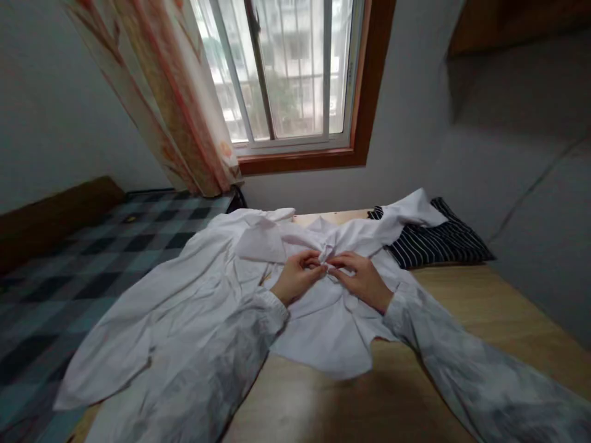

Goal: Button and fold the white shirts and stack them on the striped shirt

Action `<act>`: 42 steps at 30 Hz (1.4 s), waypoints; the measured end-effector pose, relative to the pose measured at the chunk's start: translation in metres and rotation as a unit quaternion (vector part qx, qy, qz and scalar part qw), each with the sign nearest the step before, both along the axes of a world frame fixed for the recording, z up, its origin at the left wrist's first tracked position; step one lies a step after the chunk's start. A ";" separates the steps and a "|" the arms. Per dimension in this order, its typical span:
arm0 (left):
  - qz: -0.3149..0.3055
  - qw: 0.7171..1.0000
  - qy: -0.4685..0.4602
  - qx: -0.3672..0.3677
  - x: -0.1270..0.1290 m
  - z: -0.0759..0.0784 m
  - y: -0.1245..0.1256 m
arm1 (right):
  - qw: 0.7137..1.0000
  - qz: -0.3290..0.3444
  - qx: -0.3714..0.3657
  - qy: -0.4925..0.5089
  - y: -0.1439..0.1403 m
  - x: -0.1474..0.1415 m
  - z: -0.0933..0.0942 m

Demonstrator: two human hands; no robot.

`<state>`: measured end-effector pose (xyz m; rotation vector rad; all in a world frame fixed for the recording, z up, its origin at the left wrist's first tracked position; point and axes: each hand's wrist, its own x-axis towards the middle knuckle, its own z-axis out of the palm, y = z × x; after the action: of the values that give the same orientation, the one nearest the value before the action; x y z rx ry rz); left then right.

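Note:
A white shirt (323,338) lies spread and crumpled on the wooden table (305,394). Near its middle, my left hand (300,275) pinches a gathered bit of the cloth between thumb and fingers. From the other side, my right hand (360,278) pinches the same spot, its fingertips almost meeting those of the left. Any small part of the shirt between the fingertips is too small to make out. To the left, another white garment (184,295) is spread out, overlapping the table's edge; where it parts from the shirt is hard to see.
A black striped folded cloth (443,240) lies at the table's far right, partly under a white sleeve. At left is a bed with a checked cover (92,264). A window (295,74) and a patterned curtain (170,92) are behind.

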<state>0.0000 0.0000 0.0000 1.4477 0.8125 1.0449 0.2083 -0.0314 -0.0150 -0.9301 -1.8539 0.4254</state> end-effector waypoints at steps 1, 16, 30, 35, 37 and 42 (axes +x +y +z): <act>0.005 1.000 0.001 0.004 0.001 0.000 0.000 | 1.000 -0.003 0.003 0.000 -0.001 0.000 0.000; 0.030 0.999 0.005 0.011 0.001 0.001 0.006 | 0.987 -0.081 0.076 -0.112 -0.007 0.000 0.003; 0.008 1.000 -0.013 0.006 0.000 -0.001 0.008 | 0.981 -0.072 0.094 -0.154 -0.008 0.000 0.006; -0.005 1.000 -0.016 0.020 0.000 -0.002 0.006 | 0.992 -0.037 0.070 -0.097 -0.006 0.000 0.008; -0.019 0.999 -0.015 0.024 0.000 -0.001 0.005 | 0.995 -0.023 0.065 -0.076 -0.004 -0.001 0.008; -0.036 0.998 0.008 0.043 0.001 0.002 0.002 | 0.995 -0.020 0.070 -0.066 -0.004 -0.002 0.009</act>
<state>0.0013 0.0021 0.0023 1.5494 0.7295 1.0260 0.2061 -0.0354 -0.0056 -0.9164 -1.9552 0.2114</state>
